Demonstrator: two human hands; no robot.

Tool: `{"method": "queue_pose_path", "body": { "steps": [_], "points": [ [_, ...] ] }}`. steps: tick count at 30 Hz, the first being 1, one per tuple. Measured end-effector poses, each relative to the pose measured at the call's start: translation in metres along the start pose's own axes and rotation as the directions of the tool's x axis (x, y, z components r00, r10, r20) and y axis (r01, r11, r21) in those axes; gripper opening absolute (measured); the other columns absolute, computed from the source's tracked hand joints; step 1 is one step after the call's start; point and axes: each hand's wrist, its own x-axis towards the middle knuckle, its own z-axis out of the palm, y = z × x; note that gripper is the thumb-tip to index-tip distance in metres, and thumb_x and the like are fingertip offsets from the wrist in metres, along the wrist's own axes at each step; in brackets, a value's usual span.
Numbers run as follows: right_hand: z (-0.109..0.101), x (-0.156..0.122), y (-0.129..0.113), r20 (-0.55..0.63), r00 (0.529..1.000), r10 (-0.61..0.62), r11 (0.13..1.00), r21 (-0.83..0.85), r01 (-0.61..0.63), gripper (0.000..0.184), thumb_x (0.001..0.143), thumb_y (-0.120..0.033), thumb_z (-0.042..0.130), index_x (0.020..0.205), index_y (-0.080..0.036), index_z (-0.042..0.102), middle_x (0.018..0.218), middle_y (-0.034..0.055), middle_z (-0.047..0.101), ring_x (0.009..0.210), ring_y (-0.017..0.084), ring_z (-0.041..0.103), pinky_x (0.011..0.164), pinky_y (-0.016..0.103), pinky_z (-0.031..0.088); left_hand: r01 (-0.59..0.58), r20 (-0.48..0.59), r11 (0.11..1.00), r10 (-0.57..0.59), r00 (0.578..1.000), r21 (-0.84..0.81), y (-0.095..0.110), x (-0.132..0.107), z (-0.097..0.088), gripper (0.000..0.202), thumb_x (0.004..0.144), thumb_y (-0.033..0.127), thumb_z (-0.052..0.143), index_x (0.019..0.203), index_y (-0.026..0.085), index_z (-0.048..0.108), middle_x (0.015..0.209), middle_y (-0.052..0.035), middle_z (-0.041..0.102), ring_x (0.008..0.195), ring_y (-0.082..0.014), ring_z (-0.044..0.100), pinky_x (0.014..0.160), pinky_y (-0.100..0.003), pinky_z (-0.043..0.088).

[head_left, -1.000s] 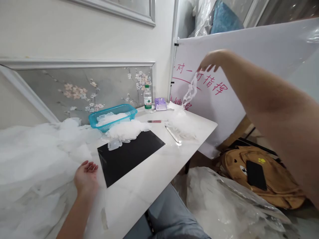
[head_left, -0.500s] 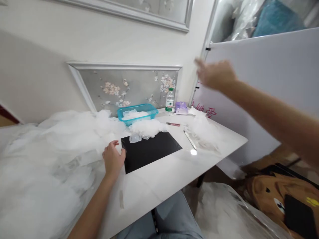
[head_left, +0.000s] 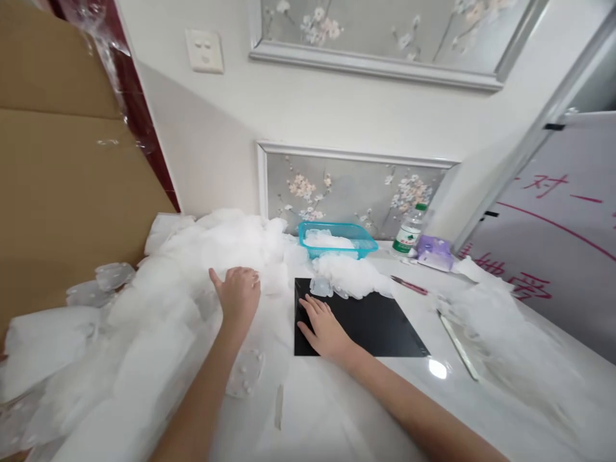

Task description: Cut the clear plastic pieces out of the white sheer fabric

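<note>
My right hand [head_left: 325,330] lies flat on a black mat [head_left: 380,327], its fingers spread and holding nothing. My left hand [head_left: 237,295] rests open on a heap of white sheer material [head_left: 192,256], just left of the mat. More of this material bunches against the mat's far edge, beside a clear plastic piece [head_left: 321,287]. Nearer me, a small clear piece with white dots [head_left: 245,373] lies on the white table [head_left: 327,410]. A blue plastic basket [head_left: 337,239] holding white material stands behind the mat.
A water bottle [head_left: 410,230], a purple packet [head_left: 436,252] and a red-handled utility knife [head_left: 409,285] stand at the back right. A long metal ruler [head_left: 459,346] lies in white material. Cardboard [head_left: 58,179] rises at the left; a whiteboard [head_left: 543,237] stands right.
My right hand has come down from the air onto the black mat. My left hand has shifted from the mat's edge onto the white heap. The view has swung left.
</note>
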Motion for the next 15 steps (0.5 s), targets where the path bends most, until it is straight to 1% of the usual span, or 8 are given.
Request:
{"method": "queue_pose_path", "body": {
  "steps": [2,4,6,7,9,12,13,15],
  "points": [
    [0.001,0.003,-0.003,-0.045,0.999,0.004,1.0,0.029,-0.003,0.047,0.092,-0.031,0.038,0.133,-0.009,0.046,0.142,0.0165,0.041,0.132,0.029,0.037,0.108,0.048,0.033,0.062,-0.08,0.998,-0.062,0.995,0.0,-0.008,0.005,-0.013,0.018,0.082,0.026,0.051,0.083,0.022,0.069,0.098,-0.0055,0.071,0.098,-0.0269,0.059,0.108,-0.062,0.002],
    [0.001,0.002,-0.003,-0.077,0.997,0.008,0.999,0.048,-0.004,0.042,0.092,-0.03,0.039,0.126,-0.009,0.053,0.138,0.017,0.046,0.129,0.028,0.041,0.106,0.045,0.036,0.127,-0.224,0.992,-0.13,0.966,-0.025,-0.015,0.011,-0.027,0.017,0.08,0.034,0.056,0.078,0.022,0.069,0.099,-0.0054,0.072,0.099,-0.0277,0.058,0.109,-0.057,0.008],
    [0.001,-0.001,-0.001,-0.1,0.995,0.02,0.998,0.053,-0.015,0.038,0.091,-0.028,0.041,0.119,-0.008,0.057,0.133,0.0172,0.05,0.126,0.028,0.044,0.104,0.043,0.038,0.178,-0.307,0.983,-0.185,0.933,-0.052,-0.019,0.021,-0.039,0.017,0.08,0.035,0.058,0.077,0.022,0.069,0.099,-0.0059,0.072,0.099,-0.028,0.058,0.106,-0.052,0.017],
    [0.002,-0.002,0.0,-0.11,0.994,0.022,0.999,0.049,-0.017,0.037,0.09,-0.027,0.041,0.117,-0.009,0.058,0.132,0.017,0.052,0.125,0.028,0.045,0.104,0.043,0.039,0.19,-0.321,0.98,-0.197,0.926,-0.054,-0.019,0.028,-0.045,0.018,0.081,0.034,0.057,0.079,0.021,0.069,0.1,-0.0063,0.072,0.099,-0.0278,0.058,0.104,-0.051,0.021],
    [0.002,-0.003,0.0,-0.13,0.991,0.024,0.999,0.041,-0.019,0.034,0.09,-0.025,0.041,0.115,-0.01,0.059,0.13,0.0155,0.054,0.123,0.027,0.047,0.103,0.042,0.04,0.154,-0.318,0.988,-0.147,0.937,-0.002,-0.015,0.048,-0.058,0.022,0.085,0.031,0.05,0.087,0.019,0.07,0.104,-0.0068,0.071,0.102,-0.027,0.057,0.101,-0.048,0.025],
    [0.003,-0.004,0.0,-0.152,0.988,0.032,0.999,0.035,-0.027,0.031,0.09,-0.023,0.04,0.111,-0.011,0.06,0.127,0.014,0.056,0.12,0.026,0.05,0.101,0.04,0.042,0.022,-0.227,0.995,0.001,0.974,0.098,-0.006,0.088,-0.082,0.029,0.089,0.028,0.042,0.094,0.018,0.069,0.099,-0.0076,0.071,0.106,-0.0259,0.055,0.1,-0.045,0.026],
    [0.003,-0.005,0.0,-0.155,0.987,0.035,0.999,0.035,-0.03,0.03,0.09,-0.022,0.04,0.109,-0.012,0.061,0.126,0.014,0.057,0.119,0.026,0.05,0.1,0.04,0.043,0.001,-0.19,0.993,0.022,0.981,0.118,-0.004,0.103,-0.091,0.031,0.088,0.029,0.042,0.091,0.015,0.07,0.094,-0.0097,0.071,0.106,-0.0266,0.055,0.098,-0.044,0.027],
    [0.002,-0.006,0.0,-0.16,0.987,0.034,0.999,0.036,-0.029,0.029,0.09,-0.021,0.039,0.106,-0.012,0.061,0.123,0.014,0.059,0.117,0.026,0.052,0.098,0.04,0.045,0.031,-0.117,0.985,-0.011,0.993,0.172,0.0,0.132,-0.111,0.037,0.089,0.03,0.039,0.086,0.009,0.069,0.093,-0.0138,0.069,0.109,-0.0277,0.055,0.098,-0.045,0.027]
  ]
}}
